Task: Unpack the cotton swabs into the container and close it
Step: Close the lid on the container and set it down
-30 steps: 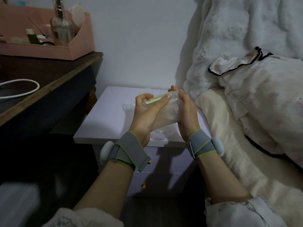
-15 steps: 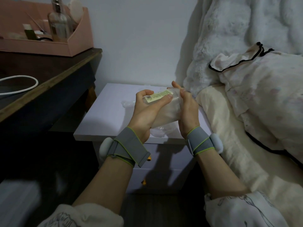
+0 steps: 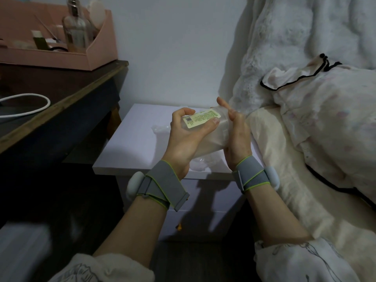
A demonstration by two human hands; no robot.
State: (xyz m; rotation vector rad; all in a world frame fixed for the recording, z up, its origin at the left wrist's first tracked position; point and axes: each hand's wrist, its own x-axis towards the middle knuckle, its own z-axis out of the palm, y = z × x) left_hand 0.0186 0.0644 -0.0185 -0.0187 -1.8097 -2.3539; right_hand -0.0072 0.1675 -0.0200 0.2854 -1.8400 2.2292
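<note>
Frame centre: left hand (image 3: 188,137) wraps the still-sealed swab pack (image 3: 205,131); right hand (image 3: 236,137) curls around its end. Unpacking barely started; filling container, closing remain.

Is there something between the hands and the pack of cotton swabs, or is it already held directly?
Nothing visible stands between them. The left hand grips the labelled pack of cotton swabs directly, and the right hand holds its far end, above the white nightstand.
</note>
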